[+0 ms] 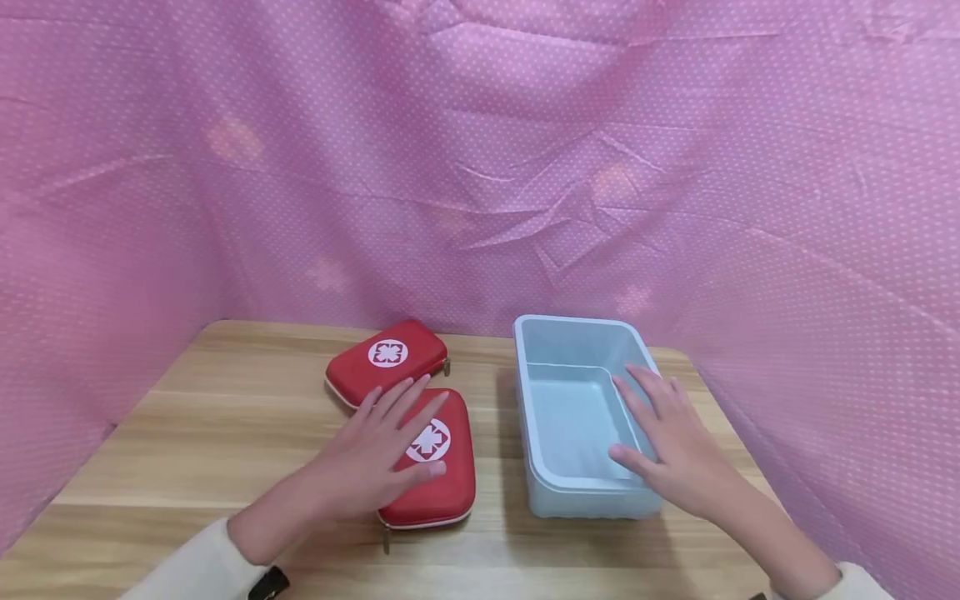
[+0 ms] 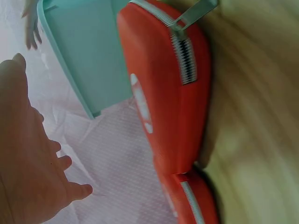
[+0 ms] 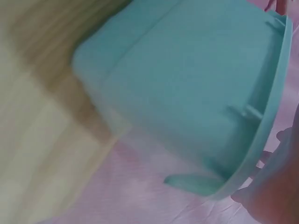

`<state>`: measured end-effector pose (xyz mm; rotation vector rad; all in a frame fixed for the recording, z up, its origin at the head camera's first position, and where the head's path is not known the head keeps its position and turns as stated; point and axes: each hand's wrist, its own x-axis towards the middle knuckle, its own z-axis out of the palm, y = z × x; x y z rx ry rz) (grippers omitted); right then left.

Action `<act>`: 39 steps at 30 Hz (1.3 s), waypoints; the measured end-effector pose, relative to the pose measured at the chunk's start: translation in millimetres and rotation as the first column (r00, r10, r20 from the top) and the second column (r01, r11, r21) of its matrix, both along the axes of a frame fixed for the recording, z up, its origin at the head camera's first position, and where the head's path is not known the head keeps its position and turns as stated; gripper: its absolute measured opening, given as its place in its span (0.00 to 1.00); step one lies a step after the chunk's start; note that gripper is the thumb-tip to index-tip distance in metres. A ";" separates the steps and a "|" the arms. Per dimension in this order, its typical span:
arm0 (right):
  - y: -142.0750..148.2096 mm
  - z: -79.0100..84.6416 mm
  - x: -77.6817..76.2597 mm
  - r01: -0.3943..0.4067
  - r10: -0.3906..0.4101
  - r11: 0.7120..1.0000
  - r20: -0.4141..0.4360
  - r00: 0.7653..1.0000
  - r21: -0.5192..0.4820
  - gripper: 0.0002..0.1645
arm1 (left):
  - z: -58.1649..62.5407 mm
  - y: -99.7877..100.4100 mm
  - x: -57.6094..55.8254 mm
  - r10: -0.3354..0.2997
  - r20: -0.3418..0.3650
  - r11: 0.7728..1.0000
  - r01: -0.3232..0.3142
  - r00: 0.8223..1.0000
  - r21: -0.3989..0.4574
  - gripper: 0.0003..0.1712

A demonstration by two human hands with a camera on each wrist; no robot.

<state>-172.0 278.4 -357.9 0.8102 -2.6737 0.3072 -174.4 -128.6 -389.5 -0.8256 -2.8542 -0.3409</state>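
Note:
My left hand [image 1: 367,458] is held above a red zippered first-aid case [image 1: 444,498], fingers spread and straight. In the left wrist view a gap shows between that hand [image 2: 28,158] and the case [image 2: 159,88]. Behind it lies a second red case [image 1: 351,368], angled to the left, with the same white round emblem. A pale blue plastic box [image 1: 585,503] without a lid stands to the right, nothing inside it. Over its right rim is my right hand [image 1: 678,450], fingers extended and loose; whether it touches the rim I cannot tell.
Everything stands on a wood-grain table [image 1: 225,417] with rounded far corners. Pink dotted cloth [image 1: 360,167] hangs behind the table and along both sides. The box is close to the table's right edge.

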 end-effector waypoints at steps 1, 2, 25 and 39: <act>3.0 -1.8 1.2 0.011 -0.010 1.000 0.018 1.000 -0.012 0.51 | -3.0 -1.7 1.1 0.007 0.008 1.000 -0.007 1.000 0.012 0.51; 5.8 -3.4 2.3 0.022 -0.022 1.000 0.031 0.999 -0.020 0.51 | -6.0 -3.2 2.1 0.015 0.017 1.000 -0.015 1.000 0.020 0.51; 40.8 -27.4 23.3 0.191 -0.114 0.945 0.281 0.953 -0.266 0.41 | -57.4 -25.1 16.3 0.163 0.343 0.950 -0.240 0.925 0.197 0.51; 49.2 -33.9 25.2 0.198 -0.101 0.930 0.304 0.947 -0.311 0.40 | -75.8 -27.6 0.2 0.134 0.475 0.902 -0.306 0.870 0.305 0.50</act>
